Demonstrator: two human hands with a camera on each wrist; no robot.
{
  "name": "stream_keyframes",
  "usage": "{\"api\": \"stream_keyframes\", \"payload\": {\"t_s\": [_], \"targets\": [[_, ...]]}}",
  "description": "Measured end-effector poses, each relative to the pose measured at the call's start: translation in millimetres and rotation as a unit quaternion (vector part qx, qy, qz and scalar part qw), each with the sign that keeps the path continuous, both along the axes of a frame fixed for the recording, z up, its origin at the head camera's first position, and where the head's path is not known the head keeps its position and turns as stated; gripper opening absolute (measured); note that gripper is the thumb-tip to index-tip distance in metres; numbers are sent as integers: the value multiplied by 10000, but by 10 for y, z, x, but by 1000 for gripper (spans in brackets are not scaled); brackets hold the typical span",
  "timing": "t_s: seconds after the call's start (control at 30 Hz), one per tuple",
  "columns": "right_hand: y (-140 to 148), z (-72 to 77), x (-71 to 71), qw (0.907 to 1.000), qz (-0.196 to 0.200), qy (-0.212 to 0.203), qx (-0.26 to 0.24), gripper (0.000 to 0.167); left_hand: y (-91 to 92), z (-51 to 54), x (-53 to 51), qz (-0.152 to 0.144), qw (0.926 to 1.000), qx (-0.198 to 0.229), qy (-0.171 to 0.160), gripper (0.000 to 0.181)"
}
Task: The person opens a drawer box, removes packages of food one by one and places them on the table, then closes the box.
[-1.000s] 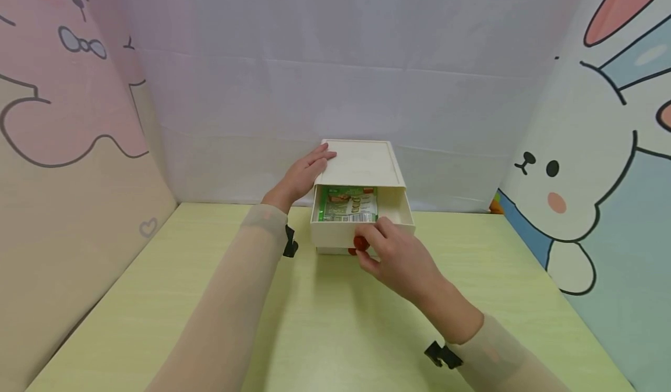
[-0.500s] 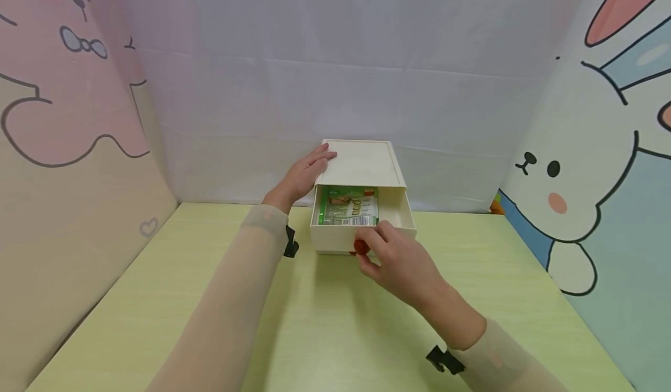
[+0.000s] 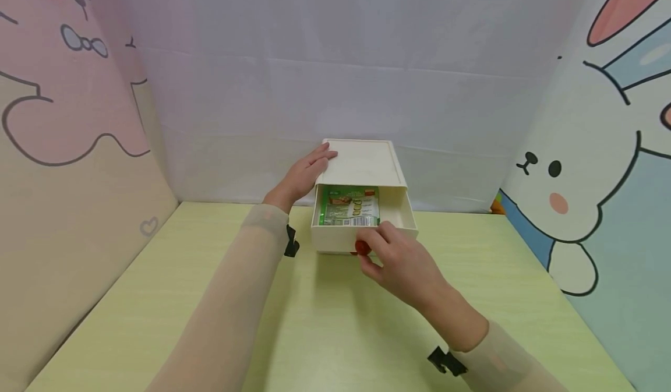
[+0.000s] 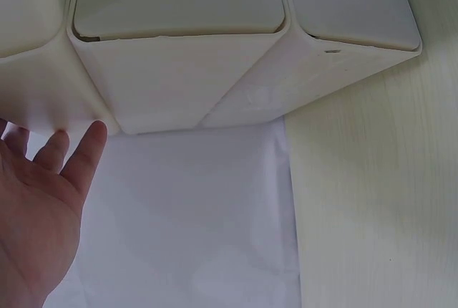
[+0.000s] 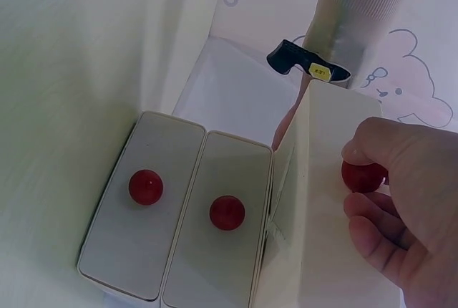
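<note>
One knob [image 3: 362,247] is pinched in the right hand [image 3: 402,262], while the cabinet [image 3: 362,162], set at twelve o'clock on the green table [image 3: 325,328] before a white cloth [image 3: 335,71], is touched by the straight-fingered left hand [image 3: 302,176].

There are three white drawers [image 5: 136,225], three red knobs [image 5: 227,212] (one to each drawer), one green packet [image 3: 349,207] and one surface [image 3: 314,334].

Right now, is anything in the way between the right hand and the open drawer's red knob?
Nothing visible: the right hand pinches the red knob directly. The green packet lies inside the top drawer, behind its front panel.
</note>
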State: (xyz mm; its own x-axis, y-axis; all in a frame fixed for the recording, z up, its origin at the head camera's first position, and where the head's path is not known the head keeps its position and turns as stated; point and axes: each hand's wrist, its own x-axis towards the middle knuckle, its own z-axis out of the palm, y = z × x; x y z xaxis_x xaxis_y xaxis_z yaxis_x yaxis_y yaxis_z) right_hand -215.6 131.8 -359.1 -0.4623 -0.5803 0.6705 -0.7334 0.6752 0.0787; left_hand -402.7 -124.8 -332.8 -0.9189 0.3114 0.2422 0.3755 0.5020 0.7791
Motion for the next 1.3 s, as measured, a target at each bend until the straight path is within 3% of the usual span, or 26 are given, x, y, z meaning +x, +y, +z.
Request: {"api": "stream_keyframes", "payload": {"t_s": [0.47, 0.67, 0.8, 1.0, 1.17, 1.3], "targets": [[22, -6, 22, 9998, -98, -135, 57, 40, -5, -19, -18, -26, 10000, 19, 27, 54], [47, 21, 11, 10000, -27, 81, 35, 42, -5, -32, -36, -6, 10000, 8, 41, 54], [61, 89, 0, 9993, 164, 298, -159, 38, -2, -35, -46, -5, 10000, 10, 42, 54], [58, 300, -29, 9982, 259, 309, -433, 37, 0, -27, -48, -7, 10000, 75, 34, 54], [49, 498, -126, 9986, 39, 5, -537, 32, 1, -29, -48, -5, 9999, 136, -33, 53], [34, 652, -245, 9946, -337, -837, -512, 29, -5, -24, -38, -31, 9999, 154, -36, 53]]}}
